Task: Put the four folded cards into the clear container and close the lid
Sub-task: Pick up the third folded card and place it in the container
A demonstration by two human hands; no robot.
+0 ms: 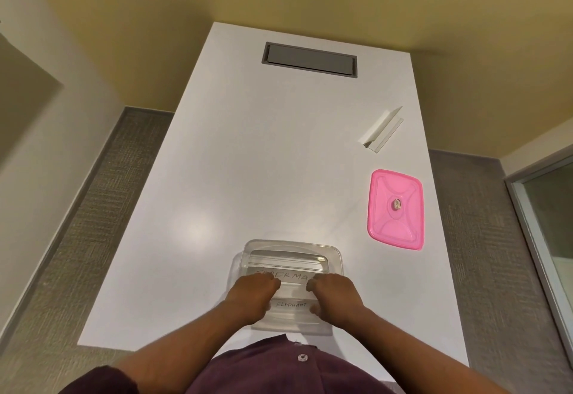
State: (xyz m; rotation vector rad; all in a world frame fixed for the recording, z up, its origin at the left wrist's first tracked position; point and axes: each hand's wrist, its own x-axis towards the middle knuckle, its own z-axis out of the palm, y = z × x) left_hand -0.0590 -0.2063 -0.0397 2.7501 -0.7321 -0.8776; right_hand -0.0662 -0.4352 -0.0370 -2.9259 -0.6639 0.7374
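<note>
Now the loading step is in hand: both hands are down in the clear container point(291, 269), which sits at the near edge of the desk point(248, 161), right in front of the person. The left hand point(257, 293) and the right hand point(335, 294) are curled, fingers bent over a folded card point(283, 277) with dark lettering, each at one end of it, and seem to be pressing or settling it among the others. A second card point(291, 304), marked ELEPHANT, lies nearer the person, between the two wrists. How many cards are already inside I cannot tell; the hands hide part of the stack.

One more folded card point(383, 128) lies well apart, toward the far right edge of the desk, beyond the pink lid point(396, 209), which rests flat near the right edge, off the container.

By my reckoning the packing is partly done. The next move calls for letting go here and a long reach with the right hand to that stray card, then the lid, which must be turned to match the rim and pressed down all round.
</note>
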